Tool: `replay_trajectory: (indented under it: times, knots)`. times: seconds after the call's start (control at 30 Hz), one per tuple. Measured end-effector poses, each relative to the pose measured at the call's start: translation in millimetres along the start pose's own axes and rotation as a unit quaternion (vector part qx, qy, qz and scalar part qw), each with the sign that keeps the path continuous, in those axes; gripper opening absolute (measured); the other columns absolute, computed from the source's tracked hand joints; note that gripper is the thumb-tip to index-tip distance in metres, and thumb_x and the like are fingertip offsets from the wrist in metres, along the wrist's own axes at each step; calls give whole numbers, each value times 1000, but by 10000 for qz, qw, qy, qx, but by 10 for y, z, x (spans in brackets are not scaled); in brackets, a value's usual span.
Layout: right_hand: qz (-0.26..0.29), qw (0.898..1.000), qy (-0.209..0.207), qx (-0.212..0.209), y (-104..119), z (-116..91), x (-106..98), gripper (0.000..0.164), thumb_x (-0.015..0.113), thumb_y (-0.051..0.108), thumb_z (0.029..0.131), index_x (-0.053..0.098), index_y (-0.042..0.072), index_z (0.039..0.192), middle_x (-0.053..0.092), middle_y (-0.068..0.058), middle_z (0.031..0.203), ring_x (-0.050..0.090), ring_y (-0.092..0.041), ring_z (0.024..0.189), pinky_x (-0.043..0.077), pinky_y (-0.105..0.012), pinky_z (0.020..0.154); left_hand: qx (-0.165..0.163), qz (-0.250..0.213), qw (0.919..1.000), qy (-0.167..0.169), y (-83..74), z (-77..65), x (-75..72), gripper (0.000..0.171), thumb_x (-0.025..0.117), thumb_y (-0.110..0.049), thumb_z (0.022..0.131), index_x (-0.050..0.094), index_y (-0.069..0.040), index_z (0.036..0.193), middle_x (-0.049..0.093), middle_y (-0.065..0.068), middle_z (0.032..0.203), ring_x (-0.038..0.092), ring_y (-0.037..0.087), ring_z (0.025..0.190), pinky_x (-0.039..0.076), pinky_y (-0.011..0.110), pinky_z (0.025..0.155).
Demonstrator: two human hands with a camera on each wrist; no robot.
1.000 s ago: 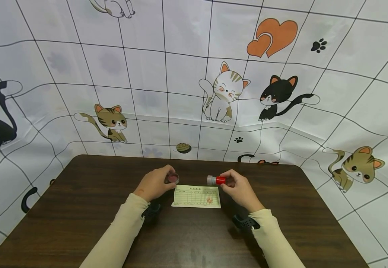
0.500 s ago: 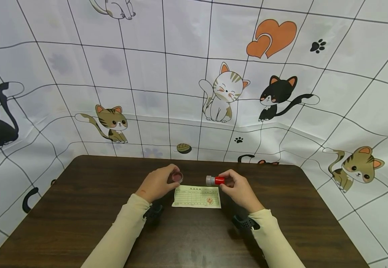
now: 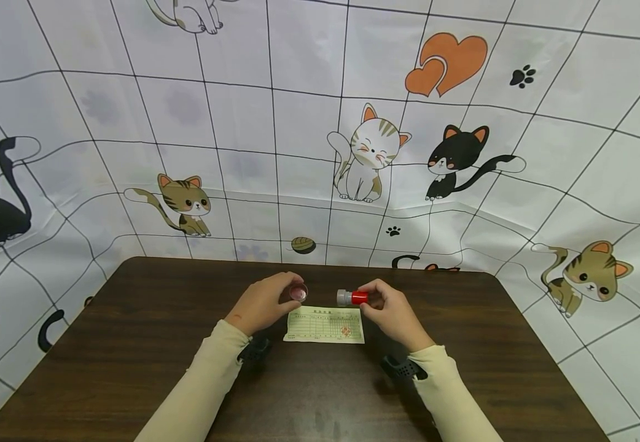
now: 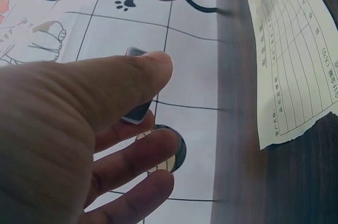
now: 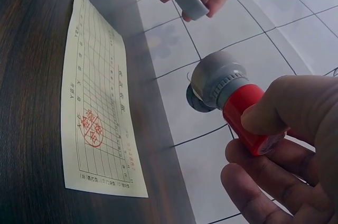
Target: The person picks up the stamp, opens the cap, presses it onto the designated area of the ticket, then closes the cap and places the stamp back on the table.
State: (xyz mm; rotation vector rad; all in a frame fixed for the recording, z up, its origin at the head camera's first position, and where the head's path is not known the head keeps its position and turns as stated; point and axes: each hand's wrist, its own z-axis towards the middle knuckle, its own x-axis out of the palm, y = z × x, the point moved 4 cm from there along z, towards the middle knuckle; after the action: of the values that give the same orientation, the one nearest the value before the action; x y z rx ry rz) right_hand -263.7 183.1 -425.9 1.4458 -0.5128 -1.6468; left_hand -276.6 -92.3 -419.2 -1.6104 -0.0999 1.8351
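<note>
A self-inking stamp (image 3: 359,298) with a red handle and grey head lies sideways in my right hand (image 3: 394,310), pinched between thumb and fingers; its grey end faces left. My left hand (image 3: 265,301) pinches a small round grey cap (image 5: 191,2) between thumb and forefinger, its hollow side turned toward the stamp in the head view. A gap separates cap from stamp. Below and between the hands, a pale yellow receipt slip (image 3: 311,328) lies on the table. On its printed grid is a red stamped mark (image 5: 92,128). The slip's left end looks torn in the left wrist view.
The dark wood table (image 3: 320,393) reaches back to a white curtain (image 3: 242,153) printed with cats and grid lines. Both wrists carry dark straps, with light sleeves behind them.
My left hand has moved slightly right with the cap, whose hollow side has turned more into view. The right hand has shifted a little left with the stamp. The slip stays put.
</note>
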Motion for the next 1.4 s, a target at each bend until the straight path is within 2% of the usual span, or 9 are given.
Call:
replay_trajectory:
  times: [0.37,0.53,0.63,0.77,0.9,1.17,1.4]
  knots:
    - [51,10000,-65,-52,36,-3,3,29,72,-1,91,69,7,119,72,-10,109,69,-14,80,58,-30,73,335,95,9994,-86,-57,-17,-34,41,80,-26,94,66,-19,133,66,-8,116,62,7,95,56,31,84]
    - [101,9999,-28,-34,42,-5,14,29,73,0,92,69,8,119,72,-10,111,70,-14,83,59,-32,76,142,-35,9998,-108,-72,-14,-52,52,81,-26,92,62,-18,140,69,-8,107,62,5,85,54,31,73]
    - [104,9999,-15,-60,42,-5,20,30,73,0,92,69,9,120,72,-11,112,71,-15,84,60,-34,77,77,-137,9998,-117,-84,-17,-64,47,81,-26,92,64,-18,135,69,-9,101,61,5,81,53,30,70]
    - [92,9999,5,-116,41,-1,28,29,73,1,92,69,9,120,72,-10,112,71,-14,84,60,-33,77,177,-149,9996,-150,-101,-23,-73,39,80,-25,93,67,-19,129,70,-9,106,65,6,88,56,32,77]
    - [73,9999,0,-125,50,-1,30,29,73,1,92,69,9,120,73,-10,111,71,-14,83,60,-33,76,288,-150,9993,-164,-115,-23,-69,38,80,-23,93,68,-18,129,72,-7,111,69,11,99,58,36,86]
    - [7,9999,-3,-157,94,-5,36,29,75,1,91,70,9,119,73,-8,107,69,-13,81,58,-29,72,415,-163,9990,-23,-119,-15,-39,44,77,-22,96,65,-17,137,71,-6,118,68,10,103,58,34,89]
    - [6,9998,23,-195,145,-16,44,30,75,1,91,70,10,119,73,-7,105,69,-12,81,57,-29,72,1036,-58,9945,-103,-154,-33,-41,46,72,-23,100,61,-14,144,66,-3,126,66,10,105,58,34,92]
